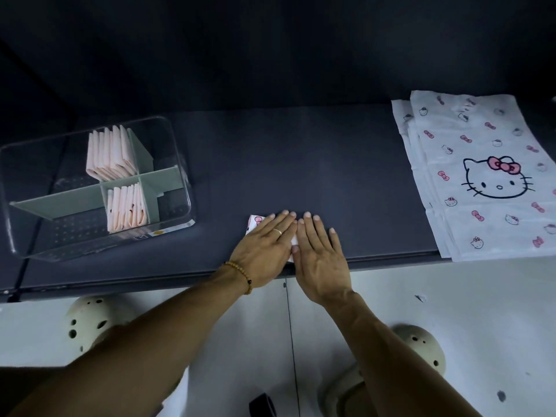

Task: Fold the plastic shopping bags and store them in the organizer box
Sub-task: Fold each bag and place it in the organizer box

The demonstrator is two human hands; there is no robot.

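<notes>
A small folded white bag (254, 221) with pink cartoon print lies near the table's front edge, mostly hidden under my hands. My left hand (264, 246) presses flat on it with straight fingers. My right hand (319, 251) lies flat beside it, fingers straight, covering the bag's right part. The clear organizer box (177, 164) stands at the left, with grey-green dividers (75, 197). Folded pink bags (111, 153) stand in its back compartment and more folded bags (128, 207) in a front one. A stack of flat cartoon-cat bags (481, 176) lies at the right.
The dark grey table (301, 164) runs left to right, its front edge just under my wrists. Below it is a pale floor with my two cream perforated shoes (90, 320) (421, 350). A dark wall stands behind the table.
</notes>
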